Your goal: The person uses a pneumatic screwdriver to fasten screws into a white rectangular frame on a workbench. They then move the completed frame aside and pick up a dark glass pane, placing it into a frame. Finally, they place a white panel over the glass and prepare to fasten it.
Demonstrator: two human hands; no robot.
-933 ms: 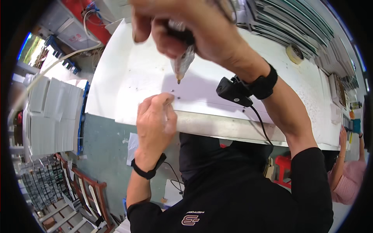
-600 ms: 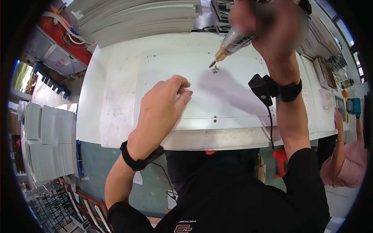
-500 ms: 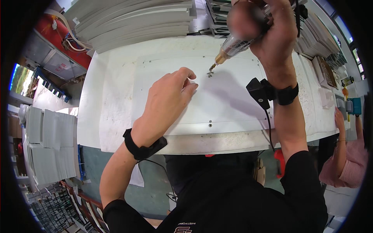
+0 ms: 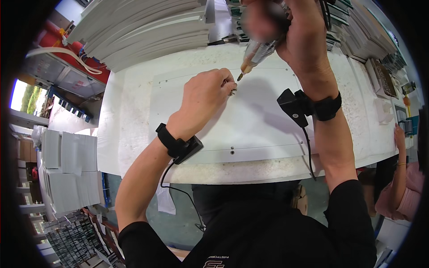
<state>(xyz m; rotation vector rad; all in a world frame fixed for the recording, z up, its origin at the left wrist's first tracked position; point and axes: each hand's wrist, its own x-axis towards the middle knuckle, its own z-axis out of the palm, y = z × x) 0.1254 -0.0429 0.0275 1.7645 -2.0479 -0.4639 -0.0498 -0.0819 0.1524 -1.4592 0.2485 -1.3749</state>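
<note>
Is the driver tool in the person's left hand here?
No, the right hand grips the driver tool, while the left hand is at the small metal pieces.

White panel (image 4: 250,129) brightly lit; soft shadow (image 4: 268,105) right of centre; right hand (image 4: 299,35) partly blurred; edges bowed, corners black.

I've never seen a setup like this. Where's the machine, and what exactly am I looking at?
There's no robot here: these are a person's own bare hands, seen from a wide fisheye camera worn on their head, which bends straight edges. The right hand grips a driver-like tool, its tip pointing down. The left hand has its fingers at some small metal pieces; whether it grips them is hard to tell. Beneath lies a flat white panel on a white table, with grey boards stacked behind.
</note>
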